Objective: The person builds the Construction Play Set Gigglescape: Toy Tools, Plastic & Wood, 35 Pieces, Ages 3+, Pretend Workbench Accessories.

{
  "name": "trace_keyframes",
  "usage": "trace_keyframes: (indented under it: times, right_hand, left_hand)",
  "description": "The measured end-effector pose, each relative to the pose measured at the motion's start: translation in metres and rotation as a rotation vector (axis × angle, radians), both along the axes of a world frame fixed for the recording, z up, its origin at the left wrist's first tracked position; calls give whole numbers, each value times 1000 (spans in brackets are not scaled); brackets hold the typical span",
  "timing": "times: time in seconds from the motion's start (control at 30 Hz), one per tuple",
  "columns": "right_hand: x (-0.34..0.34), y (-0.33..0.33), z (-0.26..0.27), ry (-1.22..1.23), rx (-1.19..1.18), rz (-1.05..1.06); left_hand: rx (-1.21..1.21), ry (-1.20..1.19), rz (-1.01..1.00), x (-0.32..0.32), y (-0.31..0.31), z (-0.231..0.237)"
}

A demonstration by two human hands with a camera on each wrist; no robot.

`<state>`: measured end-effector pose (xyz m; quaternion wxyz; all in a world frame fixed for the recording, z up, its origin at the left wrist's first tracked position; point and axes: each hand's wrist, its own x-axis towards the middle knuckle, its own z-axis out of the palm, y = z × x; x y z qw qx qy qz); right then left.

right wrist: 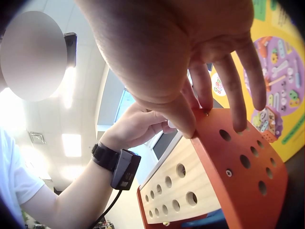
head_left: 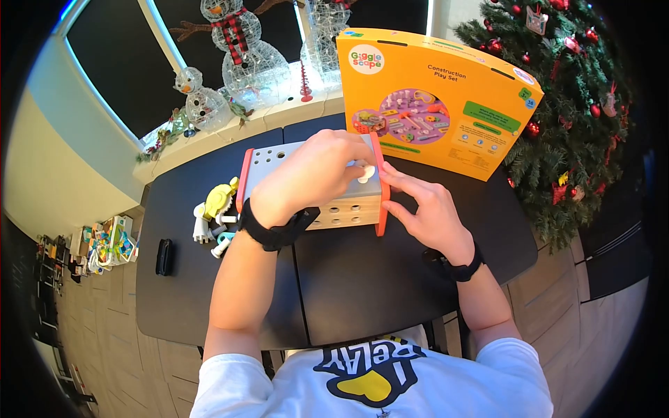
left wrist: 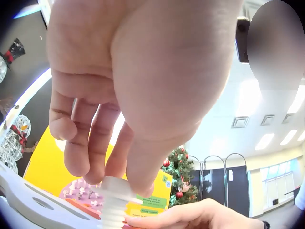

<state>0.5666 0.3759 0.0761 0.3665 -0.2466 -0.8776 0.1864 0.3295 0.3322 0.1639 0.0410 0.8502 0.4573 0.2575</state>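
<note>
My left hand (head_left: pixel 324 164) reaches over the top of a toy toolbox with a grey holed top, wooden front (head_left: pixel 341 212) and red end panels. Between its thumb and fingers it pinches a white plastic toy screw (left wrist: pixel 114 200), whose threaded shank points down at the grey top (left wrist: pixel 40 205). In the head view, part of this screw (head_left: pixel 365 173) shows near the right end of the top. My right hand (head_left: pixel 426 203) rests against the right red panel (right wrist: pixel 238 167), thumb at its upper edge, other fingers fairly straight along the outer face.
Left of the toolbox lies a pile of plastic toy parts (head_left: pixel 216 205), near a small black case (head_left: pixel 164 257). Behind it stands a large yellow box (head_left: pixel 439 63). Decorated snowmen (head_left: pixel 202 101) line the sill, and a Christmas tree (head_left: pixel 557 139) is at the right.
</note>
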Motion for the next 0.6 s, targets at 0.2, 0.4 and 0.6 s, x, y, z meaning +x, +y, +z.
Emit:
trace_keyframes:
  times: [0.2,0.4,0.6]
  right_hand:
    - [0,-1,1,-16,-27,-6]
    - [0,-1,1,-14,-17,-4]
    - [0,0,-1,-5,-7,0]
  left_hand:
    - [114,-92,12,1,-7,0]
    - [-17,82,95,6,-4,2]
    - [21,-28,-91,-2,0,0]
